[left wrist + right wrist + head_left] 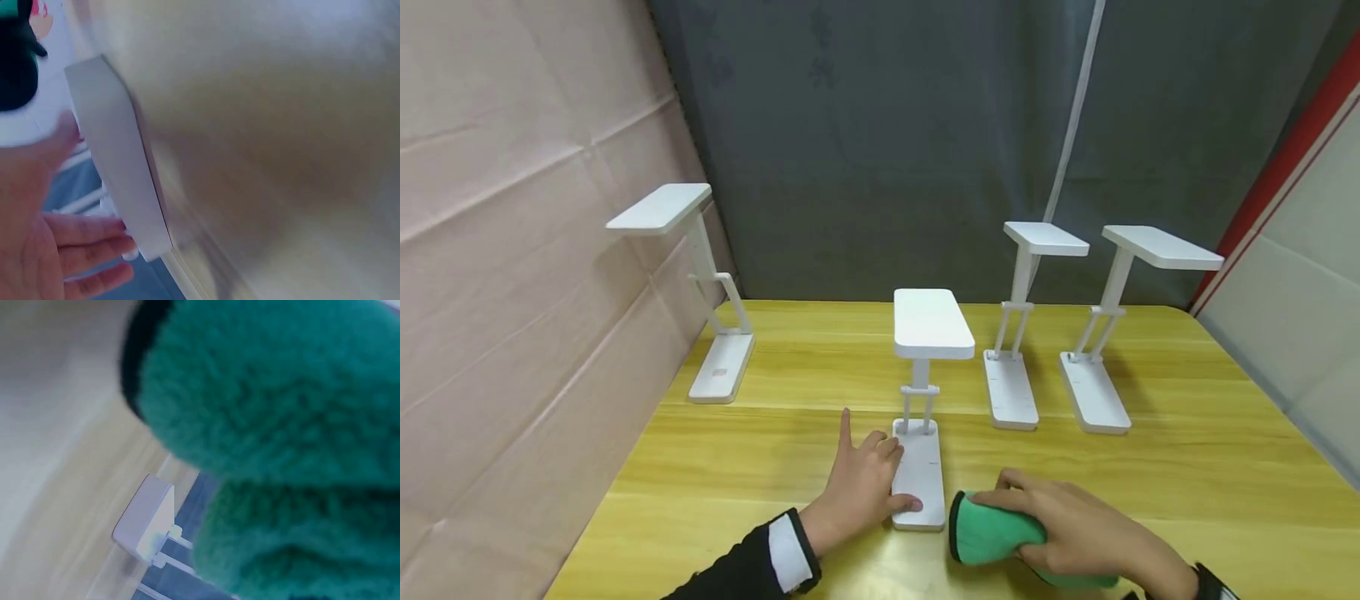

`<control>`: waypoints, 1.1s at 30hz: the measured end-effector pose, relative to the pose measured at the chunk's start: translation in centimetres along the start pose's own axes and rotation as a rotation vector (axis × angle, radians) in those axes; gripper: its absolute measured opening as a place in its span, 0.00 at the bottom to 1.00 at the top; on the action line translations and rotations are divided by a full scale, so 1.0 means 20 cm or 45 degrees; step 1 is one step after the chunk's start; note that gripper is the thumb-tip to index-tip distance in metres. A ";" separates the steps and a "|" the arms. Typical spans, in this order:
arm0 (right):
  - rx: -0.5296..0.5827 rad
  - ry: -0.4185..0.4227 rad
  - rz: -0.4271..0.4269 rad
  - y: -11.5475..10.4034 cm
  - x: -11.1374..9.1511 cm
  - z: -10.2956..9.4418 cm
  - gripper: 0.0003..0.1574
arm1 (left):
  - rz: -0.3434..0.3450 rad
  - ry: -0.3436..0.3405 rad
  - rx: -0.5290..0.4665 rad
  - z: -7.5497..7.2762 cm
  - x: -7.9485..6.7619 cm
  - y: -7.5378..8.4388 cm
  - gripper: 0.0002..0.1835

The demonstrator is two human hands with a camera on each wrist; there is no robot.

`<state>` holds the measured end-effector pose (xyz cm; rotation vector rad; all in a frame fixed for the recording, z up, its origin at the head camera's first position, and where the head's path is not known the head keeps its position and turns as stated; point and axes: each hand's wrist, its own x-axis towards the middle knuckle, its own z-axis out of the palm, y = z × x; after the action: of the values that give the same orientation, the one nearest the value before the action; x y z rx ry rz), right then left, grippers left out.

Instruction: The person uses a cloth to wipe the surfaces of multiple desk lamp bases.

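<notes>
In the head view, a white folding stand (917,479) with a flat rectangular top panel stands upright on the table, in front of the person. The left hand (861,479) lies against the left side of its base, thumb across the base's upper face and index finger pointing away from it. Seen from the left wrist, the other fingers (94,250) stretch to the base's edge. Just right of that base, the right hand (1063,521) grips a folded green fluffy cloth (996,533) with a black border, low over the table. The cloth fills much of the right wrist view.
Two similar white stands, a nearer one (1011,392) and one farther right (1093,396), stand at the right. Another white stand (722,367) is at the back left, near the pink wall covering (535,250). A dark curtain (865,150) hangs behind the wooden table (805,358).
</notes>
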<state>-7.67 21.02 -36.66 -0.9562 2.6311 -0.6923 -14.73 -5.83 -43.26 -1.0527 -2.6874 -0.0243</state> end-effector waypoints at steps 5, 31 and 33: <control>-0.115 0.121 -0.047 0.07 0.21 -0.01 0.36 | 0.043 -0.085 -0.127 0.04 -0.04 -0.08 0.52; -0.077 -0.033 -0.214 0.01 0.28 0.11 0.35 | 0.031 -0.127 -0.272 0.03 -0.06 -0.11 0.57; -0.055 -0.093 -0.233 0.00 0.27 0.11 0.36 | 0.023 -0.139 -0.286 0.03 -0.06 -0.11 0.57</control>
<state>-10.82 16.67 -38.98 -1.2227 2.5263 -0.6300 -15.55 -8.17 -43.93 -1.1732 -2.8238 -0.2790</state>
